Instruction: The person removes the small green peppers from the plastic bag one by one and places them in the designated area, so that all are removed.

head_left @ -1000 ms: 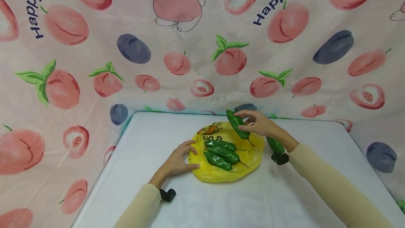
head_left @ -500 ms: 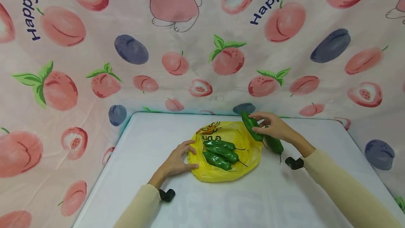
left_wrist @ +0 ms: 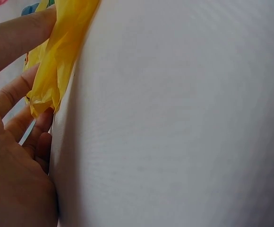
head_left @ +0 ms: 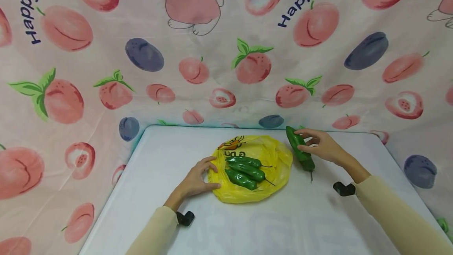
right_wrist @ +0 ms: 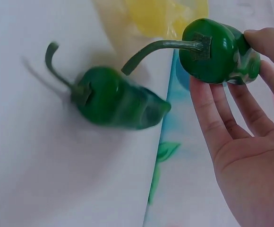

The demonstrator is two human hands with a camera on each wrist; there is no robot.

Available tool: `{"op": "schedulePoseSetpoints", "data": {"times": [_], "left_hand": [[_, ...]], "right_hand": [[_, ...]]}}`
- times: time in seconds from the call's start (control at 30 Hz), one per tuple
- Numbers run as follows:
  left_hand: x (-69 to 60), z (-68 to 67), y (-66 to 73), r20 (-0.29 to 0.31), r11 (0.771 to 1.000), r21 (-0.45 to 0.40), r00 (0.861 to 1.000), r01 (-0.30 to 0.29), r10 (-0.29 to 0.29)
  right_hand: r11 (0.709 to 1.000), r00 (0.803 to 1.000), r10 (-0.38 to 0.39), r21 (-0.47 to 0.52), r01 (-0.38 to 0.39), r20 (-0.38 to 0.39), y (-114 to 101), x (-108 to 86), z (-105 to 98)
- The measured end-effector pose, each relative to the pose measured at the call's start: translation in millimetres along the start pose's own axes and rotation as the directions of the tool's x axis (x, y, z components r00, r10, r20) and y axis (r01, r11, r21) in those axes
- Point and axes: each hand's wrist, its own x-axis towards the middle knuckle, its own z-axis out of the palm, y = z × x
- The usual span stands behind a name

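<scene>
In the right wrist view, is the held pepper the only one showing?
No, besides the held pepper, another pepper lies on the white table.

Yellow bag (head_left: 253,197) with black-and-orange print (head_left: 232,144), centre of the head frame; glossy green peppers (head_left: 247,171), centre and right of centre. White table (head_left: 247,229), lower half. Cream sleeves (head_left: 153,231), lower left and right. Pale pink backdrop (head_left: 212,46), upper half, patterned with coral-pink peaches (head_left: 316,24), slate-blue fruits (head_left: 144,54) and dark-blue lettering (head_left: 301,4).

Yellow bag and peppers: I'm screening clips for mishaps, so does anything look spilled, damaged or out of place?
Nothing stands out: no spill or damage shows. Three peppers lie together on the yellow bag; a loose pepper lies beside it on the white table, near the held pepper in the right hand.
</scene>
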Motion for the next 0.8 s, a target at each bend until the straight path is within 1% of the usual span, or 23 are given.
{"op": "schedulePoseSetpoints", "data": {"times": [0.3,0.57,0.8], "left_hand": [[-0.8,-2.4,0.5,0.003,1.0,0.0,1.0,-0.012,0.012],[-2.6,-2.5,1.6,0.002,1.0,-0.006,1.0,-0.02,0.02],[-1.6,-2.2,4.2,0.002,1.0,-0.002,1.0,-0.009,0.009]], "right_hand": [[0.998,0.998,0.059,-0.009,-0.06,-0.038,13.4,-16.8,-13.9],[0.997,0.995,0.077,0.001,-0.077,-0.06,30.6,-28.8,-19.2],[0.993,0.989,0.118,-0.006,-0.119,-0.088,44.4,-36.0,-23.5]]}}
